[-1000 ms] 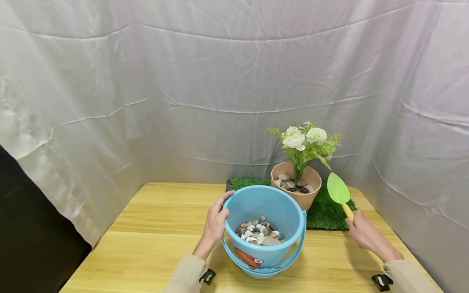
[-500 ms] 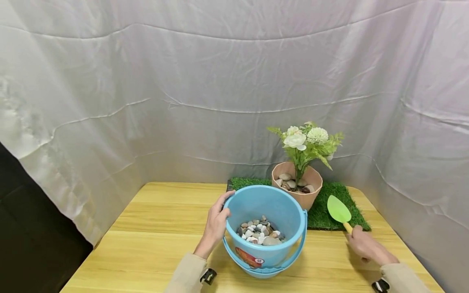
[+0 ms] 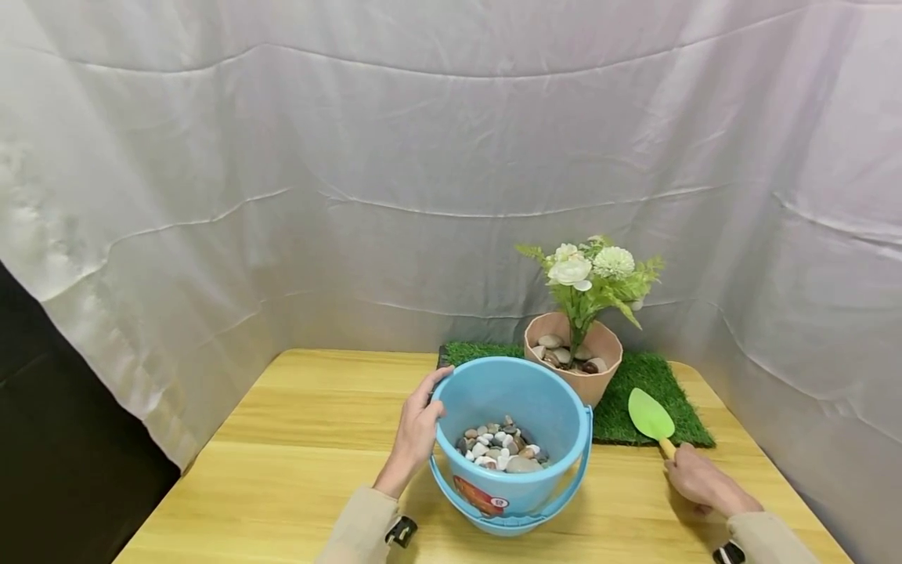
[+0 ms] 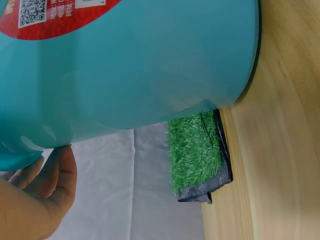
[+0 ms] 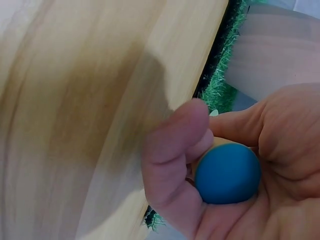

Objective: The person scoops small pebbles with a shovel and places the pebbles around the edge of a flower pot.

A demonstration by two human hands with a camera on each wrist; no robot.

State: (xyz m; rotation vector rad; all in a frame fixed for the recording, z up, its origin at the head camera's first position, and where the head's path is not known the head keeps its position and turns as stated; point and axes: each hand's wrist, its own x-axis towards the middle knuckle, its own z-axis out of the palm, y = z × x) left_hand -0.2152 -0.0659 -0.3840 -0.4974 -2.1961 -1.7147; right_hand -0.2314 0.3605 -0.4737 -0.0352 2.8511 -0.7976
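A light blue bucket (image 3: 507, 376) stands on the wooden table, with pebbles (image 3: 500, 448) of several colours at its bottom. My left hand (image 3: 417, 423) grips the bucket's rim on its left side, thumb over the edge; the left wrist view shows its fingers against the outer wall. My right hand (image 3: 705, 478) holds a small trowel (image 3: 650, 413) by its yellow handle, fingers curled round it. In the right wrist view the blue end cap (image 5: 228, 174) of the handle shows inside the grip. The trowel's green blade lies low over the front right of the grass mat (image 3: 687, 419).
Behind the bucket, a pinkish flowerpot (image 3: 599, 384) with white flowers (image 3: 571, 271) and larger stones (image 3: 551, 341) sits on the artificial grass mat. The bucket's handle (image 3: 517, 518) hangs down in front. Grey curtains (image 3: 395, 258) surround the wooden table (image 3: 310, 439).
My right hand has lowered the trowel, bringing its blade from beside the flowerpot down to the grass mat's front right. The left hand and bucket have stayed in place.
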